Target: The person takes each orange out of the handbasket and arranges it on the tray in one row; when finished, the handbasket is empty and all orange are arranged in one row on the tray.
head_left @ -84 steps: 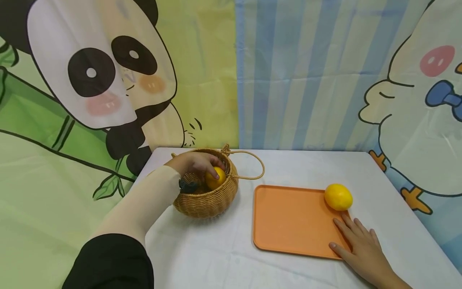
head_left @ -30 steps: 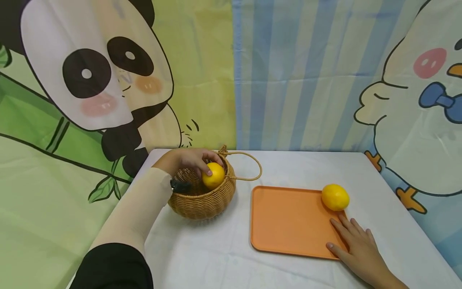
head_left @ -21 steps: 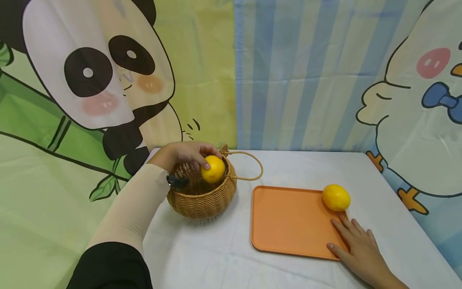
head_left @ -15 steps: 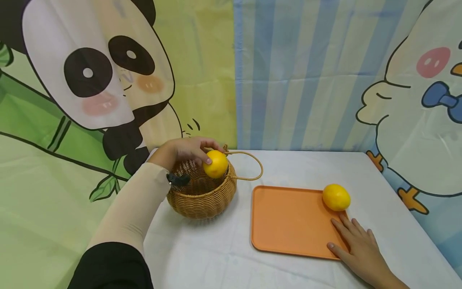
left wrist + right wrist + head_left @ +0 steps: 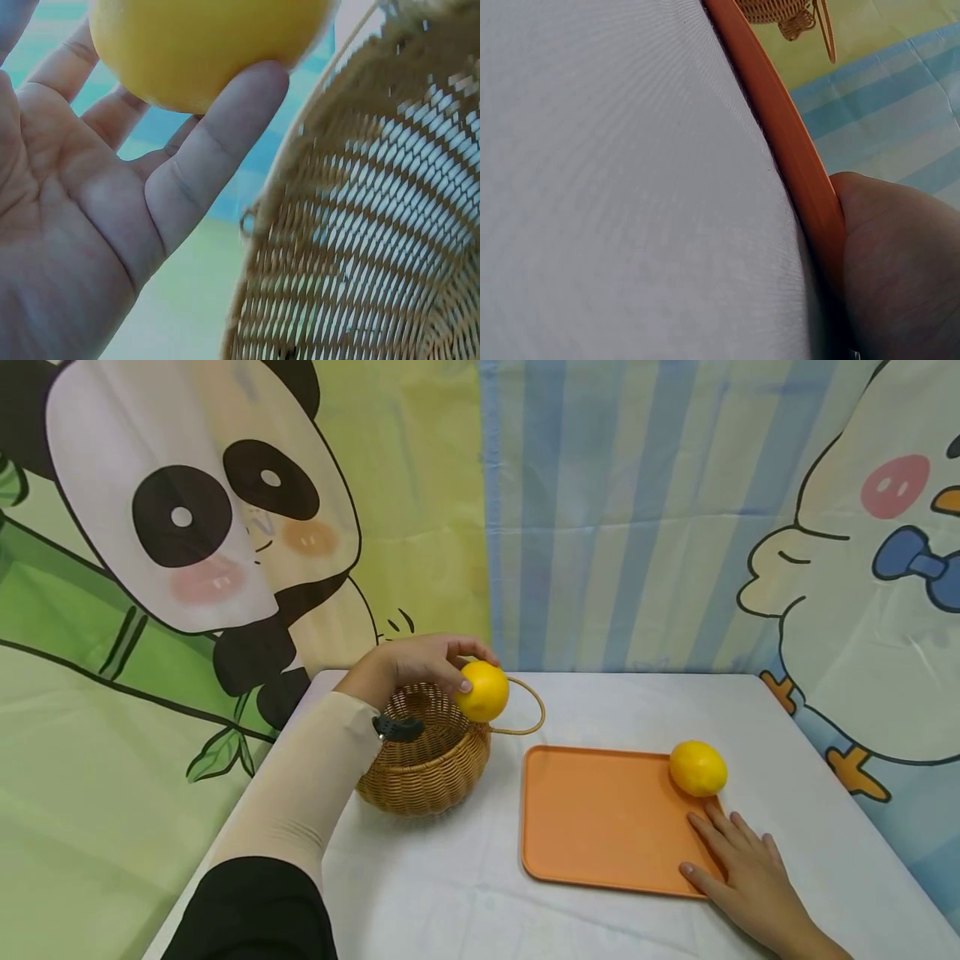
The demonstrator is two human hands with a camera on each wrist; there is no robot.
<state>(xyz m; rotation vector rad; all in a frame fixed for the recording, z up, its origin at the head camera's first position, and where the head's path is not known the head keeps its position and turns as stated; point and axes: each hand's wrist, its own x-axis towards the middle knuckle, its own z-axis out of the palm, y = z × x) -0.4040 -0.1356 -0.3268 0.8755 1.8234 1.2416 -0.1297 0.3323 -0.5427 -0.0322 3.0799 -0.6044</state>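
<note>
My left hand (image 5: 433, 665) holds a yellow lemon (image 5: 483, 692) between thumb and fingers, above the right rim of a round wicker basket (image 5: 427, 785). In the left wrist view the thumb presses the lemon (image 5: 202, 45) from below, and the woven basket wall (image 5: 352, 217) fills the right side. My right hand (image 5: 750, 877) rests with spread fingers on the right edge of an orange tray (image 5: 600, 818). A second lemon (image 5: 698, 768) sits at the tray's far right corner, just beyond those fingertips. In the right wrist view the thumb (image 5: 900, 247) lies against the tray's edge (image 5: 780, 127).
A white cloth (image 5: 420, 893) covers the table. The basket's looped handle (image 5: 542, 706) sticks out to its right, towards the tray. Behind the table hangs a printed curtain (image 5: 585, 527) with a panda and a chick. A black wristband (image 5: 399, 728) is on the left wrist.
My left hand has lifted the lemon from inside the basket, up and to the right, over its rim. The right hand, tray and second lemon have stayed in place.
</note>
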